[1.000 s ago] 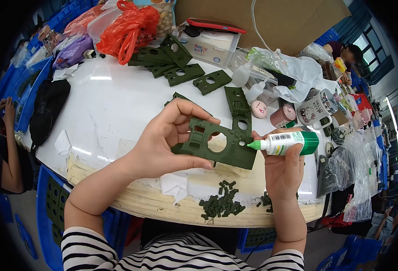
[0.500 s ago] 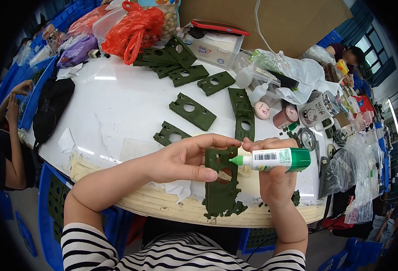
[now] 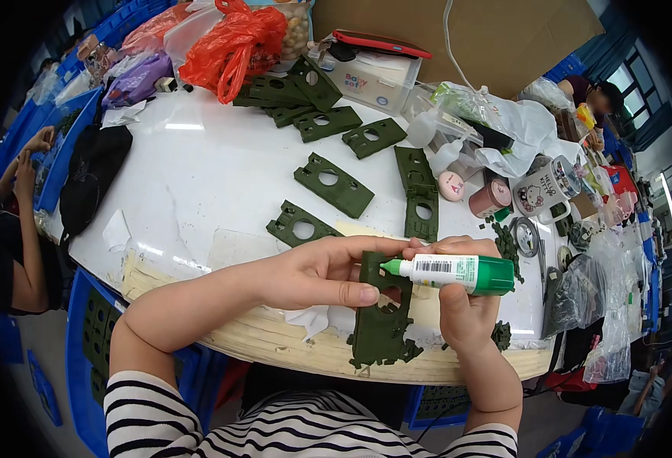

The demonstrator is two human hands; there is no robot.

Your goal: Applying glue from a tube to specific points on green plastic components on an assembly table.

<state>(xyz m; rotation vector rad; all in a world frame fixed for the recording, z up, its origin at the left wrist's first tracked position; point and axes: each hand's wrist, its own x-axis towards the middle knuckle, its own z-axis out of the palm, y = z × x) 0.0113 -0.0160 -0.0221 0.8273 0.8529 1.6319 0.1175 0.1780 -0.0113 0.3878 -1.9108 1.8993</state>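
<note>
In the head view, a dark green plate [image 3: 381, 320] with a round hole is pinched at its upper end by the left hand [image 3: 317, 271], over the near edge of the white table [image 3: 198, 175]. A green-capped glue bottle [image 3: 450, 272] is gripped in the right hand [image 3: 465, 305], nozzle touching the plate.

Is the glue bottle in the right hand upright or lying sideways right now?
Sideways. The glue bottle lies level in the right hand, its green nozzle pointing left at the green plate that the left hand holds.
</note>
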